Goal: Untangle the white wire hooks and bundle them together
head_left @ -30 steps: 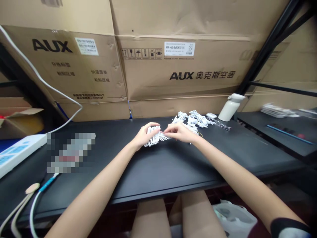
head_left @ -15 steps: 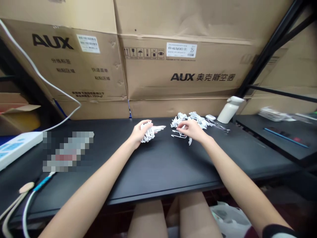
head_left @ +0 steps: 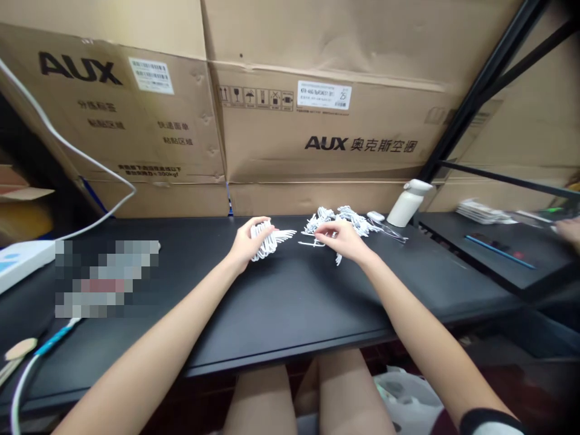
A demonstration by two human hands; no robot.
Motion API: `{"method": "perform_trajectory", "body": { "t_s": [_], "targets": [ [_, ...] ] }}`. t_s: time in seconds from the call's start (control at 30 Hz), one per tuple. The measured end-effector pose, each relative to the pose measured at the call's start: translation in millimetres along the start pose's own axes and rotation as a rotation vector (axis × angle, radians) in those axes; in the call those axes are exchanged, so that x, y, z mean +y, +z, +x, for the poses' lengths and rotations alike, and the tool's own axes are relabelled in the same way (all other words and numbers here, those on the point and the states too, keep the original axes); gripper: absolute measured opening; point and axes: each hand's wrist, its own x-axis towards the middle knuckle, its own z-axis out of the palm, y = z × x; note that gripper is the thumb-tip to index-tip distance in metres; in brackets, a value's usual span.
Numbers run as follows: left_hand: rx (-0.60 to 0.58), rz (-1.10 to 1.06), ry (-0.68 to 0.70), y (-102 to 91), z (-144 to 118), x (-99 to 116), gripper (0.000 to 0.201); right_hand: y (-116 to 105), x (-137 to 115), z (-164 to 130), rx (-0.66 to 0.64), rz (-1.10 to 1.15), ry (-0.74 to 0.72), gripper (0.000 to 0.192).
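My left hand grips a stacked bundle of small white hangers, held just above the black table. My right hand rests at the near edge of a loose pile of white hangers, its fingers pinching one hanger that lies on the table. A small gap separates the two hands.
Large AUX cardboard boxes wall off the back of the table. A white bottle stands right of the pile. A white power strip and cables lie at the left. Another person's hand shows at the far right over a second black surface.
My right hand left the bundle and moved right to the loose pile, taking hold of a single hanger. My left hand kept the bundle and shifted slightly left.
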Motion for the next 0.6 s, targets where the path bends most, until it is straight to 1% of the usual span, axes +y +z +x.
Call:
{"method": "perform_trajectory", "body": {
  "t_s": [0.07, 0.1, 0.17, 0.27, 0.33, 0.43, 0.53, 0.6],
  "targets": [
    [-0.019, 0.125, 0.131, 2.6, -3.2, 2.7, 0.045, 6.1, -1.7, 0.6, 0.078, 0.189, 0.074, 0.016],
    [-0.038, 0.174, 0.188, 4.5, -5.3, 4.1, 0.045, 8.8, -2.0, 0.6, 0.091, 0.277, 0.126, 0.018],
    [-0.087, 0.236, 0.277, 8.7, -10.8, 7.1, 0.045, 12.5, -2.5, 0.1, 0.071, 0.422, 0.223, 0.022],
    [-0.152, 0.327, 0.374, 14.9, -20.1, 10.9, 0.042, 12.5, -4.7, -1.2, -0.014, 0.540, 0.286, 0.024],
    [-0.184, 0.424, 0.422, 17.7, -25.2, 12.7, 0.039, 9.5, -7.4, -2.1, -0.053, 0.558, 0.307, 0.023],
    [-0.211, 0.550, 0.490, 19.8, -29.8, 13.8, 0.037, 2.7, -11.4, -3.3, -0.086, 0.523, 0.311, 0.019],
    [-0.219, 0.593, 0.532, 21.0, -31.6, 14.3, 0.036, -4.7, -14.4, -4.4, -0.151, 0.453, 0.279, 0.014],
    [-0.216, 0.593, 0.534, 21.9, -32.6, 15.1, 0.036, -8.6, -16.5, -5.1, -0.191, 0.412, 0.268, 0.011]
  ]
}}
